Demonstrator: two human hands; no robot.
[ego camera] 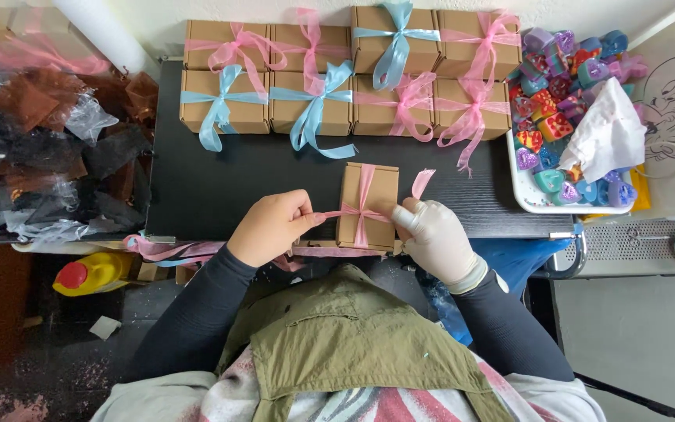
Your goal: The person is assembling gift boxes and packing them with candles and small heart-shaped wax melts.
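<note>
A small brown cardboard box [369, 187] lies on the black table [236, 180] near its front edge, wrapped with a pink ribbon [364, 205] crossed over its lid. My left hand [271, 227], bare, pinches one ribbon end at the box's left side. My right hand [435, 238], in a white glove, holds the other ribbon end at the box's right side; a loose tail [422, 183] sticks up beside it.
Two rows of finished boxes [345, 78] tied with pink and blue bows line the back of the table. A white tray [526, 199] of colourful heart-shaped pieces with a crumpled tissue [607, 133] sits at the right. Crumpled plastic bags [48, 148] lie left; a yellow bottle [95, 272] is below.
</note>
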